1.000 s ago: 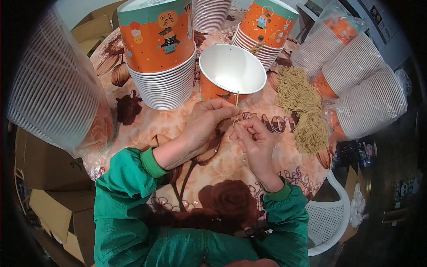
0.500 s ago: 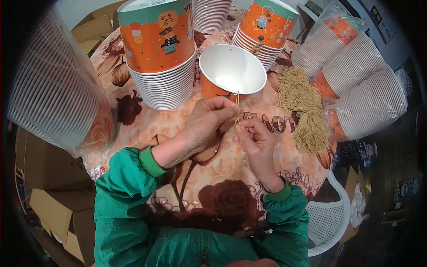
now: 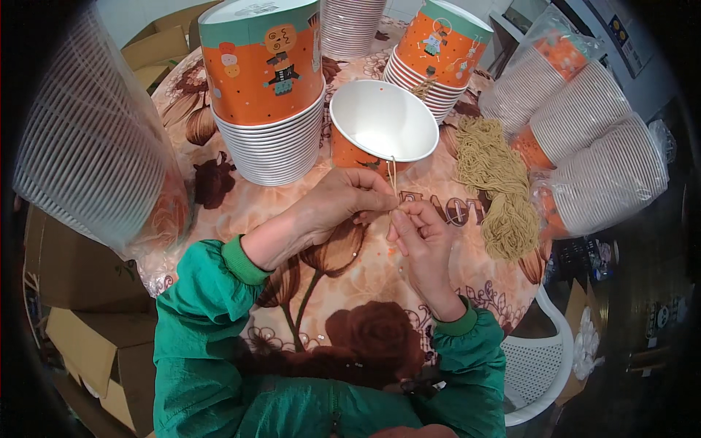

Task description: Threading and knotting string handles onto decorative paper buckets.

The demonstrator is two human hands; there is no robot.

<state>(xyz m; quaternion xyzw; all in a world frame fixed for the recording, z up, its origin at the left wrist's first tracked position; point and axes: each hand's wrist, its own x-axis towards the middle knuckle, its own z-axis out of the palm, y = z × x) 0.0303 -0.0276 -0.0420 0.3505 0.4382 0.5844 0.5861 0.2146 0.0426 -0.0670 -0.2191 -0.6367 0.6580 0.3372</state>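
A white-lined orange paper bucket (image 3: 384,120) stands in front of me, its open mouth tipped toward me. From its near rim runs a thin tan cord (image 3: 393,175) down to my fingers. My left hand (image 3: 343,204) pinches the cord below the rim. Just below and to the right, my right hand (image 3: 421,237) pinches the cord too, thumb against forefinger. The two hands' fingertips meet, and the cord's ends are hidden between them. A hank of tan cords (image 3: 500,186) lies on the table to the right of my right hand.
Nested paper buckets (image 3: 266,150) stand at the back left, another stack (image 3: 434,55) at the back right. Bagged bucket stacks flank the table: a tall one (image 3: 91,146) left, several (image 3: 599,175) right. A flowered cloth (image 3: 292,321) covers the table. Cardboard boxes (image 3: 95,343) sit left; a white chair (image 3: 537,365) right.
My fingertips have come together on the cord, closing the small gap between the hands. The whole view has shifted slightly, so the table things sit a little lower.
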